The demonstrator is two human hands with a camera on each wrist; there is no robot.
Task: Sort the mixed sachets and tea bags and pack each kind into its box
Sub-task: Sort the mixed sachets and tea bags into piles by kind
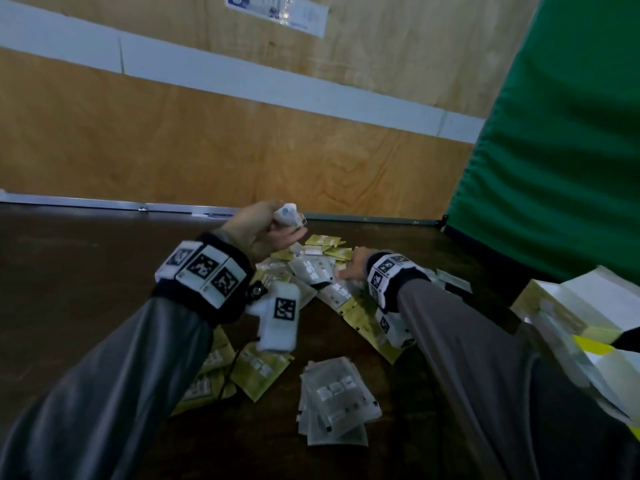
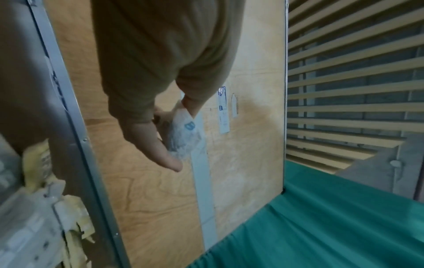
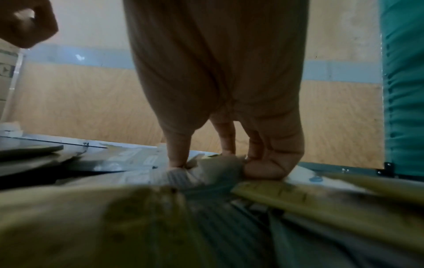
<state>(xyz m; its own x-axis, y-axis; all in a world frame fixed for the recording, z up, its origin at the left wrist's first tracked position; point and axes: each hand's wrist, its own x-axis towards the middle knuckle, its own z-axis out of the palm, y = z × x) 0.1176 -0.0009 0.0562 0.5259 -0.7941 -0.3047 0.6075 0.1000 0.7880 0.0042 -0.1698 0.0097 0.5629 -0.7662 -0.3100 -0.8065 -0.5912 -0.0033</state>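
My left hand (image 1: 289, 227) is raised over the far end of the table and grips a small bundle of white sachets with a blue mark (image 1: 286, 215), which the left wrist view shows pinched between thumb and fingers (image 2: 183, 135). My right hand (image 1: 346, 270) is down in the mixed pile of yellow-green and pale grey sachets (image 1: 317, 271). In the right wrist view its thumb and fingers (image 3: 268, 167) pinch a crumpled pale packet (image 3: 215, 166) on top of the pile. An open white and yellow box (image 1: 568, 306) lies at the right edge.
A loose stack of pale grey sachets (image 1: 334, 400) lies near me, with yellow-green ones (image 1: 258, 370) to its left under my left arm. A plywood wall (image 1: 207, 143) closes the table's far side. A green cloth (image 1: 561, 150) hangs at the right.
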